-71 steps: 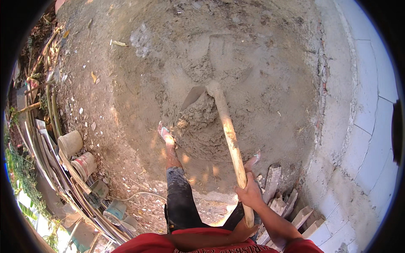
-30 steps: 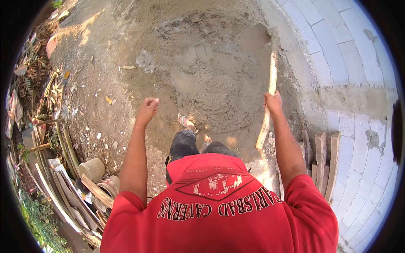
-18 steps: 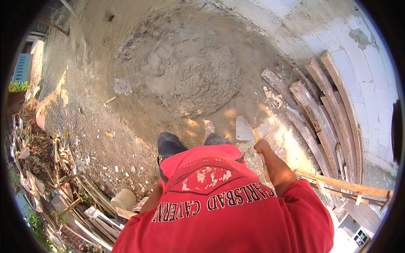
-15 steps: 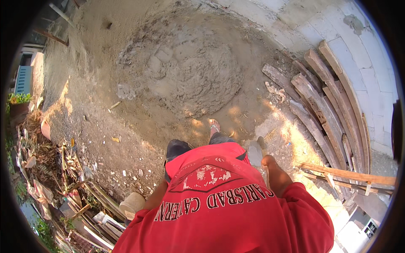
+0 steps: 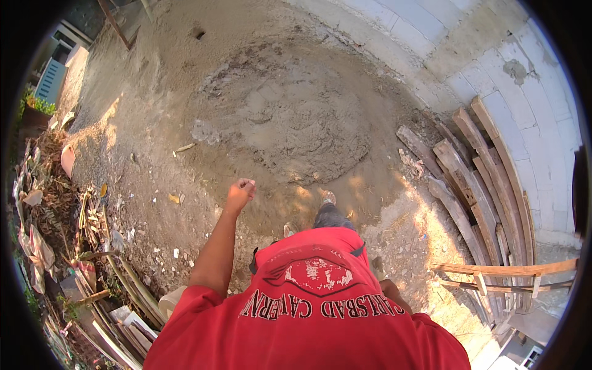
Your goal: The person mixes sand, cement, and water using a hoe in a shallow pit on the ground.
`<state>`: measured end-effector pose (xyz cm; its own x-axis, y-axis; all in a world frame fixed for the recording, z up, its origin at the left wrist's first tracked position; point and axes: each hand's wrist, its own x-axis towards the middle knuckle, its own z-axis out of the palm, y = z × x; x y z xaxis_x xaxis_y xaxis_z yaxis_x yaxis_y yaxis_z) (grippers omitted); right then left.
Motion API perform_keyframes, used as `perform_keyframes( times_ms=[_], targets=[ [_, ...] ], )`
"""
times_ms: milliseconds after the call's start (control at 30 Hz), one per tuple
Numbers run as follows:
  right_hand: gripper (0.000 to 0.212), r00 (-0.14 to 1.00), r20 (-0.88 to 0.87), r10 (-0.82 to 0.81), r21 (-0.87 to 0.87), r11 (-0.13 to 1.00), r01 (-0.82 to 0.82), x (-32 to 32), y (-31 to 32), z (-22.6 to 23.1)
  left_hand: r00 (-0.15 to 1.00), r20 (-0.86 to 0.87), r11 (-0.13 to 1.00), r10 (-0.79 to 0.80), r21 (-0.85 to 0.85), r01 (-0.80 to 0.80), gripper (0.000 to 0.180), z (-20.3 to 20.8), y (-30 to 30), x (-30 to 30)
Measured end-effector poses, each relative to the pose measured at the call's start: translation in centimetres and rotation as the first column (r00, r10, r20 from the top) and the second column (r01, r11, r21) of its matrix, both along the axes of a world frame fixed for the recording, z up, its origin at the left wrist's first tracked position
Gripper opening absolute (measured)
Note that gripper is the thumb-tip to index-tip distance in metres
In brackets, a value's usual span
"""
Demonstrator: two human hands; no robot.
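Observation:
My left hand (image 5: 240, 191) is swung out in front of me, its fingers curled into a fist with nothing in it, above the dirt at the near edge of a grey mound of wet mortar (image 5: 302, 123). My right forearm (image 5: 394, 296) shows only as a short stretch beside my red shirt, and the hand itself is hidden by my body. A small grey object (image 5: 377, 266) lies close to it on the ground; I cannot tell what it is. My feet (image 5: 327, 198) stand by the mound.
Weathered wooden planks (image 5: 475, 179) lean along a white block wall (image 5: 530, 111) on the right. A pile of scrap sticks and debris (image 5: 92, 265) lines the left side, with a pale bucket (image 5: 169, 302) near my left elbow. Sandy ground lies all around.
I let go of the long wooden tool handle that my right hand held and turned away from it. My left arm has swung forward into view, and the planks have shifted to the right.

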<state>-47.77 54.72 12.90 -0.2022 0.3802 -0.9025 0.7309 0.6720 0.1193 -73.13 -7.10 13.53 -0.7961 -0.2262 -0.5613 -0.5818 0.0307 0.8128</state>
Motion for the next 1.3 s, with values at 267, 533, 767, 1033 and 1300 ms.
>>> perform_keyframes(
  times_ms=[267,533,767,1033,1300],
  targets=[
    [0.031,0.928,-0.293,0.231,-0.101,0.957,-0.270,-15.2,-7.7,-3.2,0.635,0.080,0.640,-0.768,0.062,0.766,0.064,-2.6,6.2,14.8],
    [0.026,0.647,-0.393,0.653,-0.112,0.665,-0.738,-34.8,-22.0,4.0,0.796,0.367,0.839,-0.481,-0.069,0.539,0.072,-3.2,-4.9,15.3],
    [0.027,0.431,-0.498,0.753,-0.183,0.395,-0.900,-43.3,-33.6,6.1,0.961,0.277,0.984,-0.016,-0.167,0.064,0.056,-0.7,-6.1,12.4],
    [0.040,0.396,-0.655,0.643,-0.328,0.230,-0.916,-47.1,-50.9,8.5,0.718,0.362,0.434,0.595,0.607,-0.666,0.049,4.0,-3.8,-10.3],
    [0.053,0.859,-0.123,0.497,-0.702,0.568,-0.429,-51.9,-53.5,7.5,0.387,0.464,0.202,0.796,0.400,-0.894,0.019,-10.3,-15.2,-20.9]
  ],
)
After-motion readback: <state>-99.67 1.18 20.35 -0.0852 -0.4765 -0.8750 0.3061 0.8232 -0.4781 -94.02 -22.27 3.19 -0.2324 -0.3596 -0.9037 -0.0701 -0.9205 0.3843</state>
